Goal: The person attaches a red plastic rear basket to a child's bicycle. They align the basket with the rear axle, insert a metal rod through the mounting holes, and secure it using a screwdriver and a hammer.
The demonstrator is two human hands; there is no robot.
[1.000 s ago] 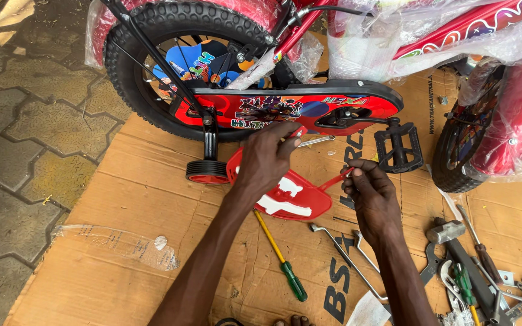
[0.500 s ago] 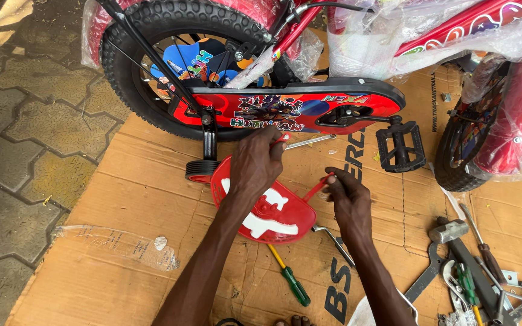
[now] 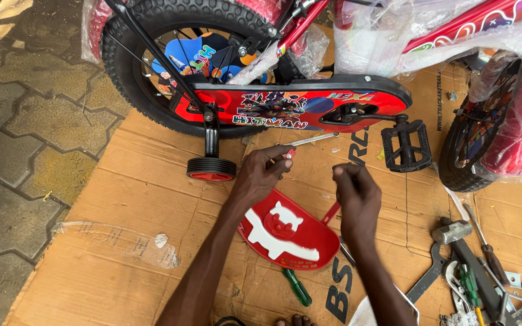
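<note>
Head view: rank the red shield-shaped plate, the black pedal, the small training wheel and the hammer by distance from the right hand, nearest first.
From the right hand:
1. Red shield-shaped plate, just beside and below it on the cardboard.
2. Black pedal, up and toward the bike's front wheel.
3. Hammer among the tools at the side, roughly as near as the pedal; too close to call.
4. Small training wheel, beyond the left hand.

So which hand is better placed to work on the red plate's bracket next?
Probably the left hand: it already pinches the thin metal rod with the small red end piece just above the red plate. The right hand hovers beside it, fingers curled; whether it holds anything is unclear.
</note>
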